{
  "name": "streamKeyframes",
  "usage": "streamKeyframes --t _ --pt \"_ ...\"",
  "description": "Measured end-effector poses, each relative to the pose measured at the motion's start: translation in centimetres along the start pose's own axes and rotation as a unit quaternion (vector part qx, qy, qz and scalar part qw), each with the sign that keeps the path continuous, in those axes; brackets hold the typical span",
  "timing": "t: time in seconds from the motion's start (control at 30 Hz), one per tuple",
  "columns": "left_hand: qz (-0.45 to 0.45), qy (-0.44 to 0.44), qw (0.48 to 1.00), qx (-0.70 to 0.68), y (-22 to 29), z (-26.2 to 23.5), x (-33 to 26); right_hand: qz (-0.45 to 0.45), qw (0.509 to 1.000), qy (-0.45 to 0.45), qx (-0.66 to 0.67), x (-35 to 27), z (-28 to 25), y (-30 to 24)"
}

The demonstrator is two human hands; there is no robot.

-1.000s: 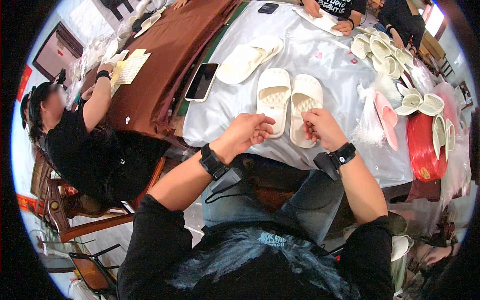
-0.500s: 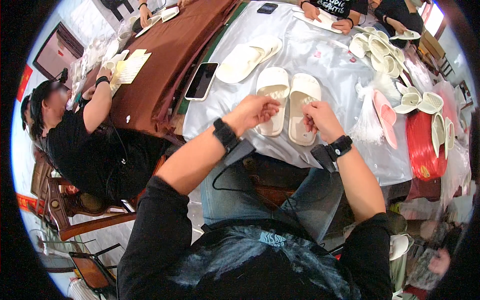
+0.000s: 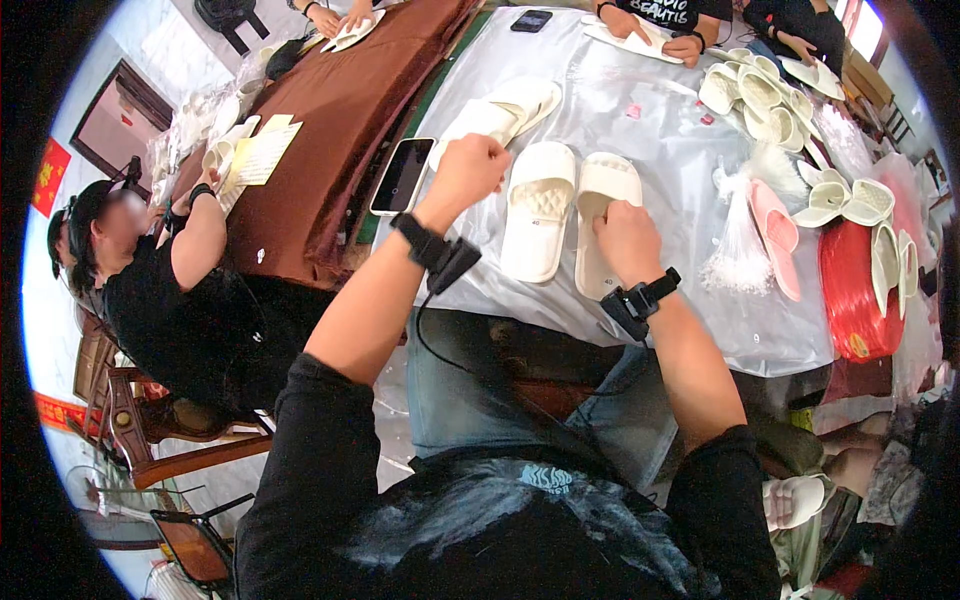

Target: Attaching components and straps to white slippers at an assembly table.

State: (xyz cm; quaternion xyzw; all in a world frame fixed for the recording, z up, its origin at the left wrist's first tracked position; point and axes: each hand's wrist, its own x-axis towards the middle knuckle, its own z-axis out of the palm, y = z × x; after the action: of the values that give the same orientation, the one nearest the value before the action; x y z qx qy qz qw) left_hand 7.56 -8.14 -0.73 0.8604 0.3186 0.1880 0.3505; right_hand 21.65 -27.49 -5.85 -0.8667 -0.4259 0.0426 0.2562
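A pair of cream slide slippers lies side by side on the table in front of me, toes pointing away. My right hand is over the right slipper, just behind its strap, with curled fingers. Whatever it may pinch is hidden under the hand. Beside it the left slipper lies untouched. My left hand is closed in a fist to the left of that slipper, in front of another pair of cream slippers. What its fingers may hold cannot be seen. Both wrists wear black straps with small devices.
A phone lies left of my left hand on the plastic-covered table. At right are bundled white strands, a pink slipper, piled cream slippers and a red bundle. Several co-workers handle slippers around the tables.
My left hand has moved left and away from the left slipper and closed into a fist. My right hand has shifted slightly toward the right slipper's strap. The left slipper sits slightly differently.
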Motion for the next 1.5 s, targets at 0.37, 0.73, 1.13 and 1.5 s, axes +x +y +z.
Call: streamKeyframes --t 0.37,0.73,1.13,1.5 --pt "-0.031 -0.145 0.946 0.287 -0.3 3.1 9.7 -0.009 1.000 -0.008 -0.003 -0.2 0.5 -0.1" --pt "0.014 -0.229 0.884 0.406 0.2 3.5 11.0 0.061 0.956 -0.076 0.276 1.0 0.2 0.0" --pt "-0.055 -0.286 0.887 0.359 -0.9 4.3 11.5 0.019 0.989 0.001 0.149 2.1 2.4 2.1" --pt "-0.139 -0.285 0.934 0.165 -3.5 4.0 11.8 0.067 0.992 -0.012 0.105 1.6 1.1 1.2"
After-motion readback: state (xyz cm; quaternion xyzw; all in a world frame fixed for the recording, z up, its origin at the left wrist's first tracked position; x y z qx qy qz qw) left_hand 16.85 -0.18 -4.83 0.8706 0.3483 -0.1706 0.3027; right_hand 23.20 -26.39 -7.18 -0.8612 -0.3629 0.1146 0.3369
